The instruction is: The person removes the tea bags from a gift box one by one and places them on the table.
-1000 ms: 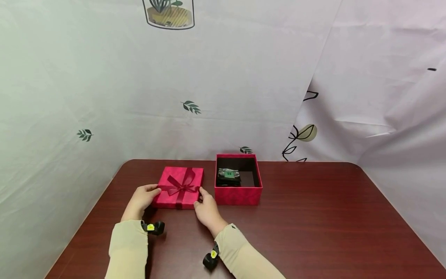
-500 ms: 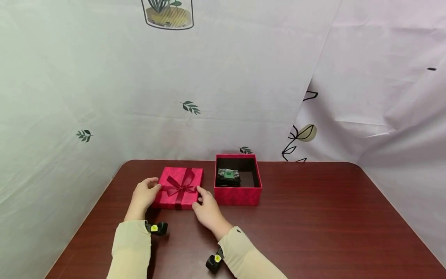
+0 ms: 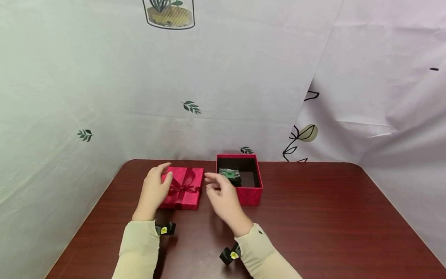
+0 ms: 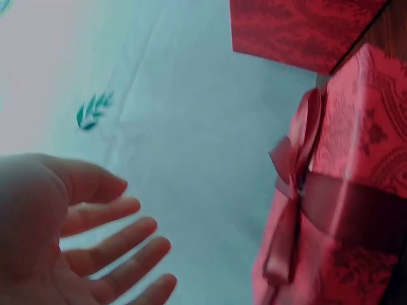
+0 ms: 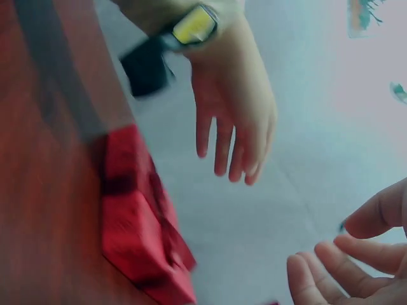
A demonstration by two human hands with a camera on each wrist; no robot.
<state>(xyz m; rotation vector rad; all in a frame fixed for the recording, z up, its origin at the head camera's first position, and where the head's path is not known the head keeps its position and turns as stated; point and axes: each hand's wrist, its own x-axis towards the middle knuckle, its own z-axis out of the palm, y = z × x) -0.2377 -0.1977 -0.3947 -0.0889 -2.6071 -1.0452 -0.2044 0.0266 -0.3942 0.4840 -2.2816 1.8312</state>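
A red patterned gift box lid [image 3: 189, 199] with a dark red ribbon bow [image 3: 183, 187] lies on the table, left of the open red box [image 3: 249, 196]. My left hand [image 3: 153, 190] hovers over the lid's left side, fingers apart and holding nothing; in the left wrist view a gap shows between its fingers and the lid [image 4: 346, 267]. My right hand [image 3: 224, 197] is raised between lid and box, fingers loosely bent with nothing in them. It hides the box's front left corner. Inside the box's left part lie dark packets [image 3: 230, 175] with a green label.
The reddish-brown wooden table [image 3: 313, 217] has rounded far corners. Behind it hangs a pale cloth [image 3: 244, 77] printed with leaves, reaching down to the table's far edge. A black camera strap with a yellow mark sits on each wrist.
Both hands have let go of the lid's sides and lifted. The left went up and slightly right, the right moved up and right toward the box. Lid and box stayed put.
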